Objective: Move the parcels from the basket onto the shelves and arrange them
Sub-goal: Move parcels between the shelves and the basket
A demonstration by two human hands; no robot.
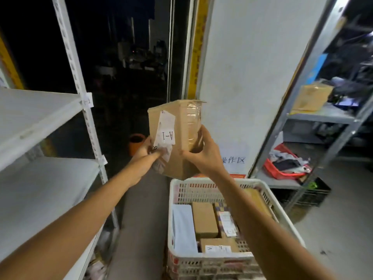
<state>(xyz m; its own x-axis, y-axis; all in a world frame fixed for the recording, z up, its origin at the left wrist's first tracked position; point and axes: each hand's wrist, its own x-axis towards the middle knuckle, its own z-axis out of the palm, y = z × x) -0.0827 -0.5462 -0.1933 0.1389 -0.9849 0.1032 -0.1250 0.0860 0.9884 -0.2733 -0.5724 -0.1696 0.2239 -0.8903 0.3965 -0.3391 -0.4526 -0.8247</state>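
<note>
I hold a brown cardboard parcel [177, 126] upright above the far rim of the white plastic basket [278, 209]. Its white label reads "A-1" and clear tape runs down its right face. My left hand [145, 156] grips its lower left side over the label. My right hand [203, 152] grips its lower right corner. Inside the basket lie several more parcels: a small brown box [204, 219], a white flat packet [183, 227] and a labelled brown box [219, 246]. The white shelves [40, 110] stand to my left, with bare boards.
A white pillar [252, 77] with a paper sign rises behind the basket. A grey metal rack [321, 115] on the right holds a brown box [311, 97] and a red tray [282, 170] of items. An orange pot [136, 143] sits on the dark floor ahead.
</note>
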